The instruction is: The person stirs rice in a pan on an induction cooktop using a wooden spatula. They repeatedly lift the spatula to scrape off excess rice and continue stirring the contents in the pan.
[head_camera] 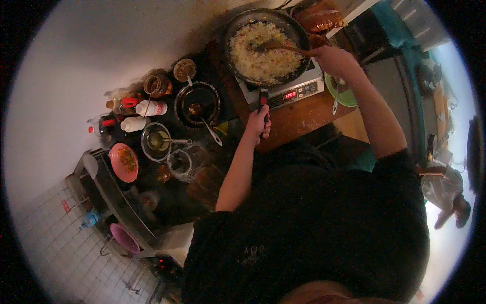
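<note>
My left hand (262,123) is closed around the black handle (263,98) of a dark frying pan (228,28). The pan sits on an induction cooker (303,91) with a lit red display. Fried rice (262,62) with small coloured bits fills much of the pan. From the right, my right hand (334,60) grips a wooden spatula (288,47); its blade is partly buried in the rice near the middle of the pan.
Below my right forearm is a green bowl (347,99) with a spoon. Left of the cooker stand a round black pan (178,100) with a ladle, a glass bowl (143,142), white bottles (152,108) and a pink plate of food (117,169). Another person (442,186) is at far right.
</note>
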A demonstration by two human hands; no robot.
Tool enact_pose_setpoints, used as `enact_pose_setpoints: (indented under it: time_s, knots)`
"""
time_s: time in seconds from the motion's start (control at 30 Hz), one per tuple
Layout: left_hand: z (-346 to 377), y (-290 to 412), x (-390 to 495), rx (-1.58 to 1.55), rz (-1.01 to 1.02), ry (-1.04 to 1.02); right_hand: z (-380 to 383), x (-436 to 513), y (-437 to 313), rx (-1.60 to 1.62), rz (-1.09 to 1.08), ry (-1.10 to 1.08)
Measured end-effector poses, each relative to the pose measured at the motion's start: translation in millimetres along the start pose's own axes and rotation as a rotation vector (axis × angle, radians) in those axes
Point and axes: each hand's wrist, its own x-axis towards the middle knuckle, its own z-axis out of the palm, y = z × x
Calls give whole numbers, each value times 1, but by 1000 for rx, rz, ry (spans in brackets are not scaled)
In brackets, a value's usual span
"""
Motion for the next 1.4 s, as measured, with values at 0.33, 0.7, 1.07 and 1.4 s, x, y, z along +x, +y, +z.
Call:
enact_pose_setpoints:
  time_s: [0.33,0.7,1.07,1.4]
  knots:
    - [3,-9,6,-45,20,-25,-150,-41,-1,-201,-229,-313]
    - [4,-8,5,-12,29,-14,-79,-8,-37,-222,-84,-186]
    - [-1,-6,7,-28,11,-37,-117,-15,-37,-509,-88,-242]
    - [-3,-7,7,-46,7,-33,-178,-14,-22,-747,-339,-208]
